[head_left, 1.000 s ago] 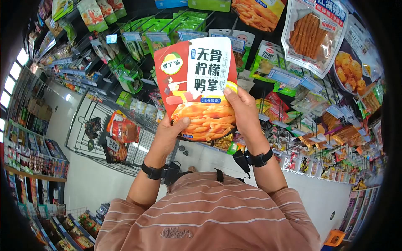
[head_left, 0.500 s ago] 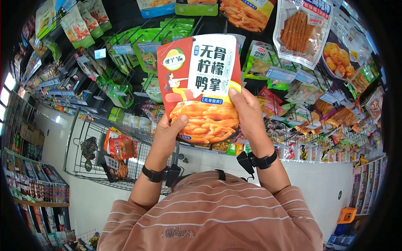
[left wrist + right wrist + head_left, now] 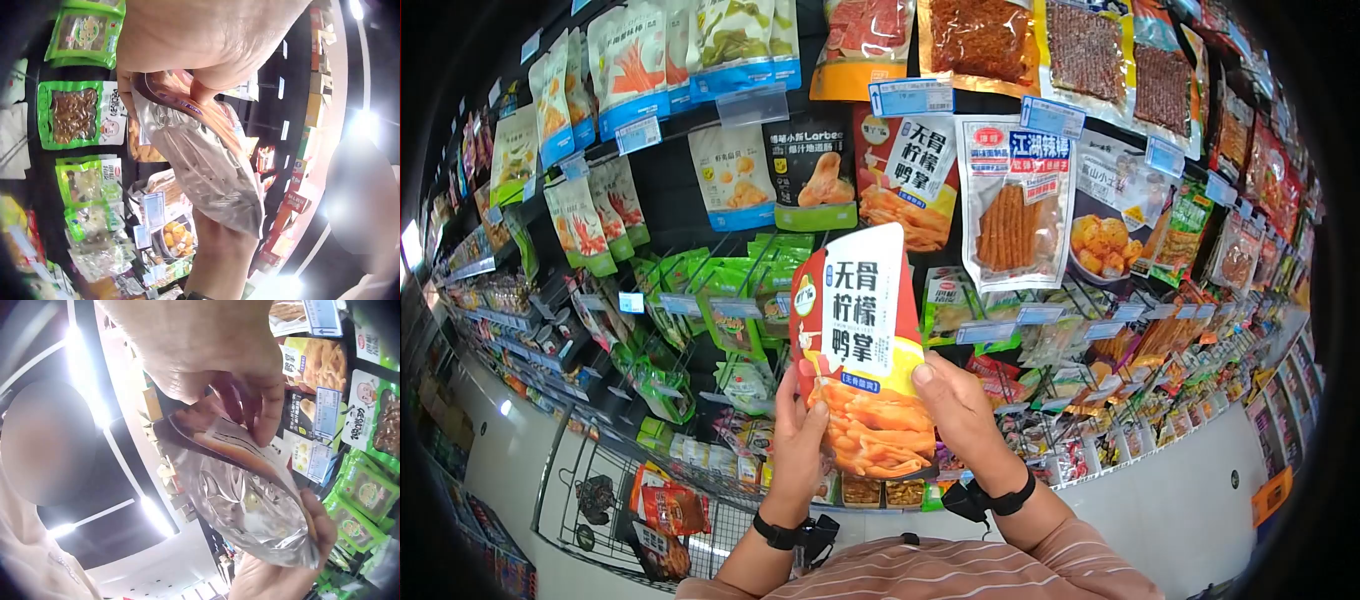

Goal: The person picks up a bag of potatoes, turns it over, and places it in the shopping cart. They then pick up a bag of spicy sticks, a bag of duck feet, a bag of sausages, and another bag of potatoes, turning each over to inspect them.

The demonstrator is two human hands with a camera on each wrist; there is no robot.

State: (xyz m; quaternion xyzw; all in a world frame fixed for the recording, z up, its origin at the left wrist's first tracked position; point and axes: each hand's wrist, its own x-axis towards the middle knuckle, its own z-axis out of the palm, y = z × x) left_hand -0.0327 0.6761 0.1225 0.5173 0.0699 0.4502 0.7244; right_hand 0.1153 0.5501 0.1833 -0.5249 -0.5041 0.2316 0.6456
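A red, white and yellow snack pouch [image 3: 870,420], printed with a picture of orange duck feet, is held upright in front of the body. My left hand [image 3: 798,450] grips its lower left side, thumb on the front. On the right edge, my right hand [image 3: 965,415] pinches it with the thumb in front and the fingers behind. The left wrist view shows the pouch's silvery bottom fold [image 3: 200,162] beneath the left hand. In the right wrist view, fingers of the left hand [image 3: 322,525] wrap round the far edge.
Ahead stands a store rack of hanging snack packs, including a matching pouch [image 3: 915,190] beside a clear pack of brown sticks [image 3: 1017,220]. Price tags [image 3: 912,97] and metal hooks jut out. A wire shopping cart [image 3: 565,500] holding red pouches [image 3: 670,508] stands lower left.
The head view has tilted up, bringing more of the upper rack into sight. The pouch and both hands now sit lower in it, and the pouch is turned more at an angle. Both hands keep their hold.
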